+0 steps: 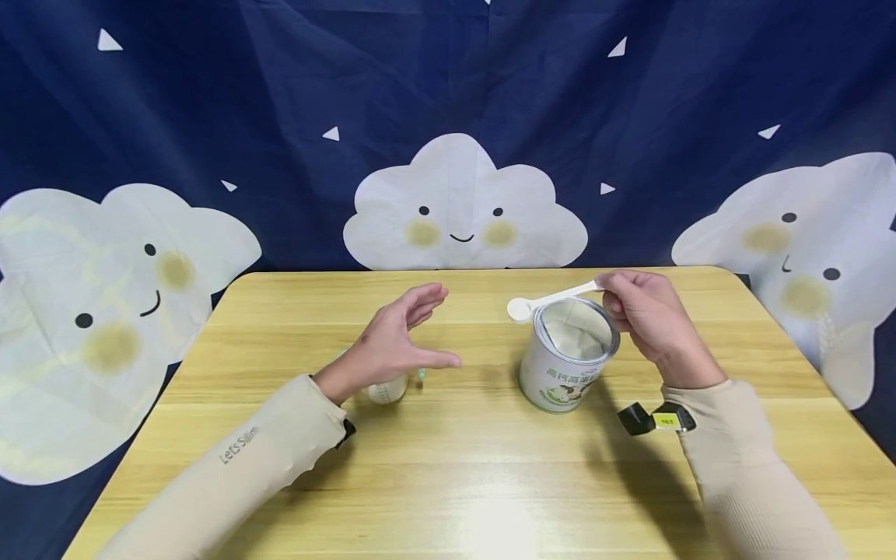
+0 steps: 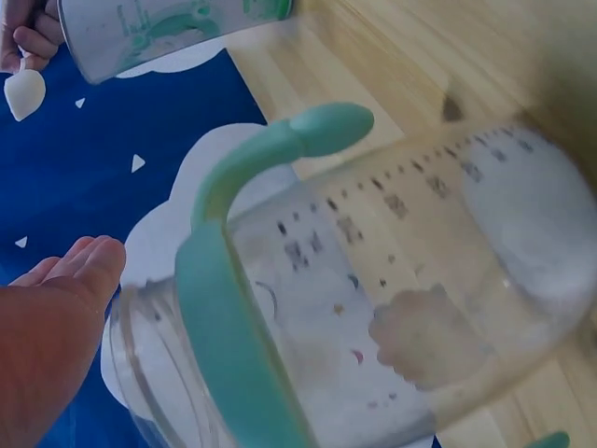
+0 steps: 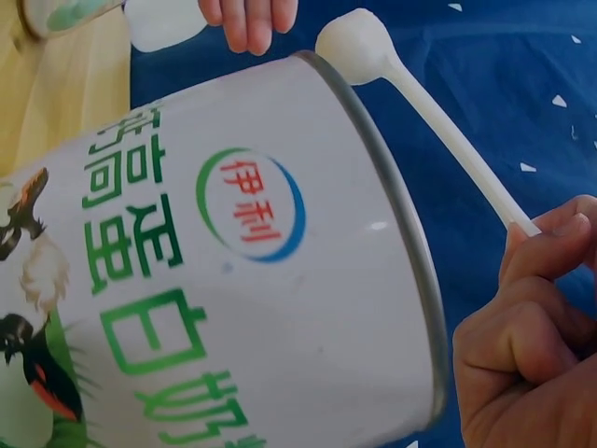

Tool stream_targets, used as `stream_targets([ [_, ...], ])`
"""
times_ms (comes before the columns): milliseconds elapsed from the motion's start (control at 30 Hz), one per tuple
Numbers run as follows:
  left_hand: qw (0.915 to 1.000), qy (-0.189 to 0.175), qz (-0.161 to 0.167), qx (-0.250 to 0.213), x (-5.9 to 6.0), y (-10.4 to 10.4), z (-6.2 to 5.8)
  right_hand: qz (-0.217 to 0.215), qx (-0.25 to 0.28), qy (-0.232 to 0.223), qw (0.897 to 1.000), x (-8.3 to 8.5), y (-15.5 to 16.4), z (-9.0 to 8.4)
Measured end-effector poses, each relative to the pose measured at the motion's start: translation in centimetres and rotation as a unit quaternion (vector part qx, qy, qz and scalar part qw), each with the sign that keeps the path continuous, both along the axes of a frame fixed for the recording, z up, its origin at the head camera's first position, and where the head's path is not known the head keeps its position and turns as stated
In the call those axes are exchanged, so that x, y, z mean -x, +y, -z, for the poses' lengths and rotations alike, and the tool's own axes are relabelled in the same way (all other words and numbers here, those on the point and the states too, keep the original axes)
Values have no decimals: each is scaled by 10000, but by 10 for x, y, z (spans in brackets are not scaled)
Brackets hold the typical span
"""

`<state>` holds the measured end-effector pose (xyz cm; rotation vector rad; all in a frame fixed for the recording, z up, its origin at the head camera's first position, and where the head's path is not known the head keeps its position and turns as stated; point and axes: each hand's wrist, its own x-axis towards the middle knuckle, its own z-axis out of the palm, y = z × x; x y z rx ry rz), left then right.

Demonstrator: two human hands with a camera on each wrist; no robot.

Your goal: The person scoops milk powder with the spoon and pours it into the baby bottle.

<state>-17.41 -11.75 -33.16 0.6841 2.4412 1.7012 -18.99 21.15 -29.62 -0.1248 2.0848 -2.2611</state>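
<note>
My right hand [image 1: 647,315] pinches the end of a white measuring scoop's [image 1: 560,295] handle. The scoop's bowl [image 3: 356,47] is just past the left side of the rim of an open milk powder can [image 1: 560,381]; whether powder fills it I cannot tell. The can stands upright, its inside partly visible. My left hand [image 1: 392,338] hovers with fingers and thumb spread, holding nothing. Below it is a clear baby bottle [image 2: 373,271] with green handles [image 2: 247,355], mostly hidden in the head view. Something whitish shows in the bottle's bottom end. No cap is visible on its mouth.
The wooden table [image 1: 448,467] carries the can right of the middle and the bottle on the left. A dark blue cloth [image 1: 294,117] with white clouds hangs behind the table's far edge. A black strap device [image 1: 665,420] is on my right wrist.
</note>
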Motion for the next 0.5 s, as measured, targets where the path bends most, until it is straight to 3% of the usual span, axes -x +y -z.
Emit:
stream_targets([
  [500,9995,70,-257,174,-2,-28,-2,-121,-363,-120,9992,1,-17,-4],
])
